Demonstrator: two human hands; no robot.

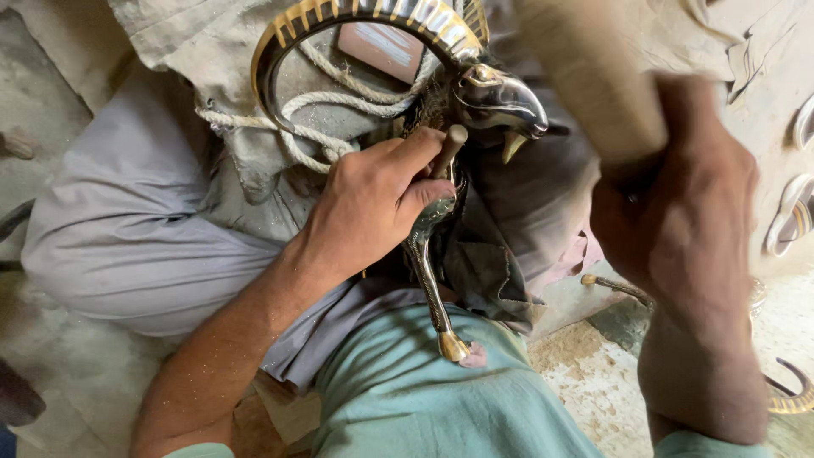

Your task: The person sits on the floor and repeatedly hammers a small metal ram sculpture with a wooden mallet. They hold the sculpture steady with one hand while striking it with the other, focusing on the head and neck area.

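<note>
Left hand point(373, 199) closing around a short punch point(452, 144), pressing its tip against the neck of a metal ram figure point(475, 102) lying across the lap on grey cloth point(500, 254). Right hand point(678, 220) clenching a blurred wooden mallet point(593, 76) above and to the right. Judging risks: mallet glancing onto the thumb just beside the punch head, or punch skidding toward the beak. Curved horn point(339, 17) and rope point(331, 110) crowding beyond the knuckles; freer room lying rightward.

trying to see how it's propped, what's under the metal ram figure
Under the ram figure lie a grey cloth and loops of rope, across the person's lap. The left hand covers its body, so what is beneath there cannot be seen.
</note>
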